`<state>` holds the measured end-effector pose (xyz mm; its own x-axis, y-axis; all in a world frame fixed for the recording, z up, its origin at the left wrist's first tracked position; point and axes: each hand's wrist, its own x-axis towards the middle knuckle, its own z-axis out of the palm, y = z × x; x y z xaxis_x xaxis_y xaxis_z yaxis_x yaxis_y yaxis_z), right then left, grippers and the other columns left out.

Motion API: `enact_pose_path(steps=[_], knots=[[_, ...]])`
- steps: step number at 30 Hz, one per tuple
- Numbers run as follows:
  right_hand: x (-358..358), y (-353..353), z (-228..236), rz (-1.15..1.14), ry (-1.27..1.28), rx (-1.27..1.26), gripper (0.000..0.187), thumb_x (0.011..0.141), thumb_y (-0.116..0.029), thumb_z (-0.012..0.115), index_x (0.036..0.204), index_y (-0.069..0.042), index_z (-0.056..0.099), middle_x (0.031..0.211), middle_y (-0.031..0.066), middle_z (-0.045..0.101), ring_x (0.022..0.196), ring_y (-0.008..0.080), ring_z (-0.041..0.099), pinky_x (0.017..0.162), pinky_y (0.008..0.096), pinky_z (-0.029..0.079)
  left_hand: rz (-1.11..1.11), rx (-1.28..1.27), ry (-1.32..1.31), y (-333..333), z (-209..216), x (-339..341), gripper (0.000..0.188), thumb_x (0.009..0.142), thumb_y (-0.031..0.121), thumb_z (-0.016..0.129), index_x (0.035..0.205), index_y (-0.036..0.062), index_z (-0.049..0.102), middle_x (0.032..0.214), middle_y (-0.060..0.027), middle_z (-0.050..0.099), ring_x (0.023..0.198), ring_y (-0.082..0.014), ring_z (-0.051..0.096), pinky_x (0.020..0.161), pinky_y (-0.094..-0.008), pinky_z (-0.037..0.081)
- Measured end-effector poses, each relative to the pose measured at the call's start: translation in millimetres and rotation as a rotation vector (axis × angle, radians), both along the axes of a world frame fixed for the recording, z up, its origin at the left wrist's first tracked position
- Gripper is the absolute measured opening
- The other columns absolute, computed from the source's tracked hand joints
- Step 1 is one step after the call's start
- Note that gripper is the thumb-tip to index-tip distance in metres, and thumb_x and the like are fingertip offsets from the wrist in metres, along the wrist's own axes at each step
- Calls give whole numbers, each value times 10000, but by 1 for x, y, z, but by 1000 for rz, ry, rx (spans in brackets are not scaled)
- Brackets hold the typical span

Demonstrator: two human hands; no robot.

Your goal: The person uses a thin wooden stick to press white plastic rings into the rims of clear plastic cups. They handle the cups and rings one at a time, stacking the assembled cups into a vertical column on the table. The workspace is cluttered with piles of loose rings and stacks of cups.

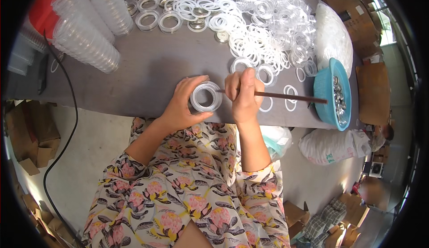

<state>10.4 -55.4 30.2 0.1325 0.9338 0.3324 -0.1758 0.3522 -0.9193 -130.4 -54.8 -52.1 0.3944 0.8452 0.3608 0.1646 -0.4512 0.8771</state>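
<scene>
One clear plastic ring (206, 96) sits at the frame's centre on the grey table (152, 69), cupped by the left hand (183, 105), thumb and fingers clamped around its rim, apparently to steady it. Just right, the right hand (243, 94) is closed on a thin brown stick (286, 97), whose tip meets the ring's edge. Farther right stands a blue basket (328, 94); loose white rings (259, 25) lie heaped above.

Clear plastic ring (206, 96) flat on grey table edge; thin brown stick (286, 97) tip touching its rim.
</scene>
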Motion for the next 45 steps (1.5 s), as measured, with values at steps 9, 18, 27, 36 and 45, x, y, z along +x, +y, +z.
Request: enact_pose_path(steps=[9,18,27,36,45], knots=[[-19,0,-10,68,377,-162,532,951,-355,323,480,-110,293,414,-11,285,379,95,270,364,246,191,-31,-69,-58,1,-5,2,775,584,186,759,1243,57,373,1203,-114,453,1136,-282,417,1013,-452,234],[-10,1,-19,-166,219,300,530,974,-317,220,485,-123,279,426,-7,293,379,110,253,370,252,218,-88,11,-22,31,2,-14,770,680,264,717,1304,43,324,1291,-141,396,1224,-270,351,1027,-514,185],[0,-14,-7,-188,296,261,571,953,-433,198,472,-132,257,410,-1,279,381,106,192,383,240,188,539,466,724,149,-11,-41,320,756,101,597,1074,104,555,1033,-52,581,1021,-209,521,997,-517,237],[24,-21,0,-253,326,304,564,948,-454,192,482,-144,265,413,-14,272,388,101,168,381,234,163,-180,480,427,15,60,-30,205,720,59,614,913,129,612,865,-10,598,894,-176,571,1025,-507,214],[17,-30,8,-62,420,219,574,952,-437,188,478,-125,281,419,1,295,387,106,218,385,237,209,-150,378,228,13,48,-21,521,613,133,735,1091,79,534,1056,-70,533,1048,-231,496,1003,-453,276]])
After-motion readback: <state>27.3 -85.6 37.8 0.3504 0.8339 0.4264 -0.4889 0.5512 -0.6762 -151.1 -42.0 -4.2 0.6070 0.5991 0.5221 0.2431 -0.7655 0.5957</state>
